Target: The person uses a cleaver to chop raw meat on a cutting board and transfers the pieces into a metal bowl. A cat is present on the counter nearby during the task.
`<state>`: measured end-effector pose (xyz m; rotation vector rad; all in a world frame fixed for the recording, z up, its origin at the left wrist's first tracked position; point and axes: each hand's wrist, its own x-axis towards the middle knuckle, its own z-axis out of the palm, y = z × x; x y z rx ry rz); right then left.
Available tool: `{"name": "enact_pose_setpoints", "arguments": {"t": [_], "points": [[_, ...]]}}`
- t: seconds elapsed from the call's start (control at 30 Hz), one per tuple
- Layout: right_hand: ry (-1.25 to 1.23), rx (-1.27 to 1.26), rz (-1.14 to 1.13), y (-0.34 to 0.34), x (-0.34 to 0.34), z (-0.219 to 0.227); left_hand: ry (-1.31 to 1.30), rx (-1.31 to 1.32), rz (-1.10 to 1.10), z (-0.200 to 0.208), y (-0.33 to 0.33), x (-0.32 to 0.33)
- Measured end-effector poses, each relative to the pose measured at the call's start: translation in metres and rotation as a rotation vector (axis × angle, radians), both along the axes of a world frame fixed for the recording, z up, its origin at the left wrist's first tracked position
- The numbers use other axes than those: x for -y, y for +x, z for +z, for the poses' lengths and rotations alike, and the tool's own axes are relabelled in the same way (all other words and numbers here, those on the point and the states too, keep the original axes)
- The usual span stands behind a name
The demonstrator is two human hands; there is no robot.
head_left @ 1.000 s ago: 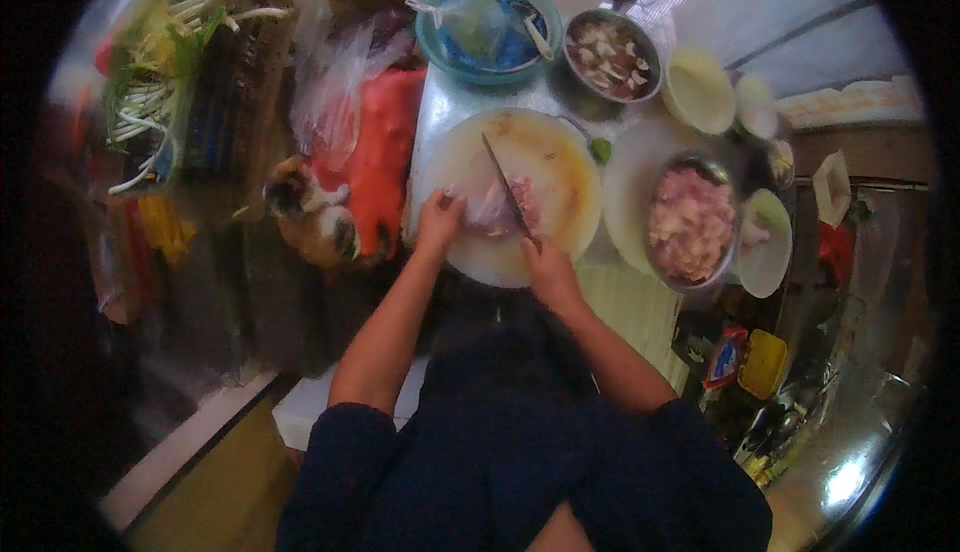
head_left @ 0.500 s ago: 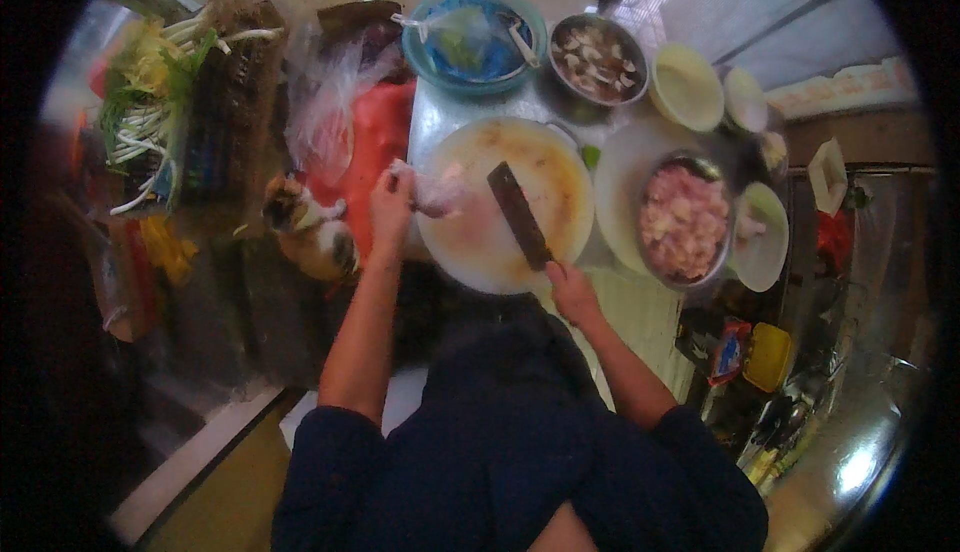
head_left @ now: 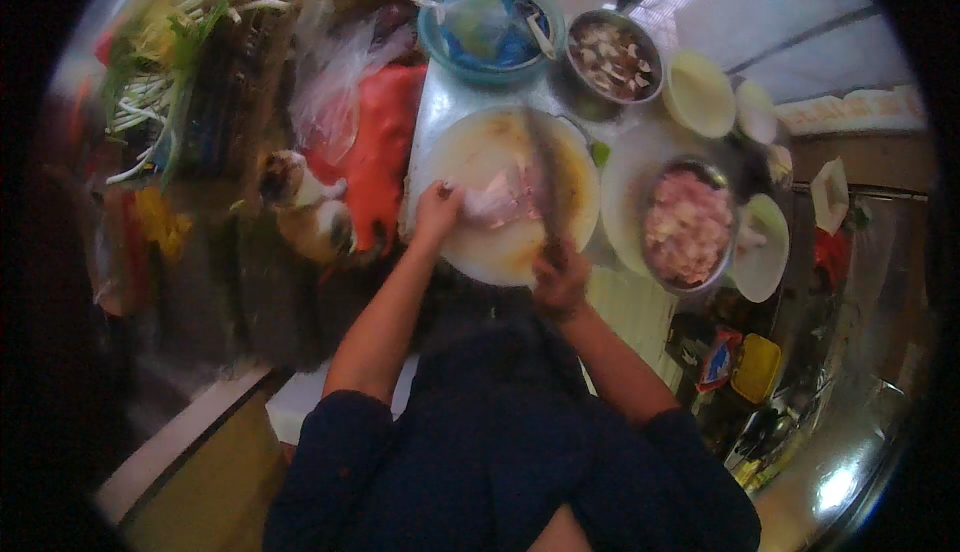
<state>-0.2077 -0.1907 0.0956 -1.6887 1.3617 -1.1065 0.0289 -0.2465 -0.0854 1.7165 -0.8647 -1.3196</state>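
On a round white chopping board [head_left: 482,260] lies a pale pink piece of raw meat [head_left: 492,202], perhaps poultry; its exact cut is blurred. My left hand [head_left: 436,212] grips the meat's left end at the board's left edge, fingers closed. A dark-bladed cleaver [head_left: 549,177] is in my right hand [head_left: 562,282], closed round the handle near the board's lower right rim. The blade, smeared by motion, is seen nearly edge-on just right of the meat. Whether it touches the meat I cannot tell. Right of the board, a metal bowl [head_left: 733,247] holds cut pink meat [head_left: 688,224].
Behind the board stand a blue-green basin [head_left: 432,50] with bags and a metal pot [head_left: 655,57] of pale pieces. Pale bowls [head_left: 698,92] sit at the right. Left are a red plastic bag [head_left: 388,127], a cat [head_left: 305,207] close by, and green onions [head_left: 150,112].
My left hand has brought the meat rightward and down onto the board's middle. The cleaver has swung from a leftward slant to nearly upright in the picture, now beside the meat.
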Motion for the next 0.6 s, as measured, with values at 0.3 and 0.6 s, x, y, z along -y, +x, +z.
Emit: {"name": "enact_pose_setpoints", "arguments": {"t": [0.3, 0.6], "points": [[0.691, -0.304, 0.039, -0.015, 0.001, -0.074, -0.164, 0.287, 0.208, 0.062, 0.014, 0.021], [0.728, -0.268, -0.022, -0.019, 0.029, 0.000, 0.037, 0.006, -0.027, 0.042, 0.001, 0.016]]}}
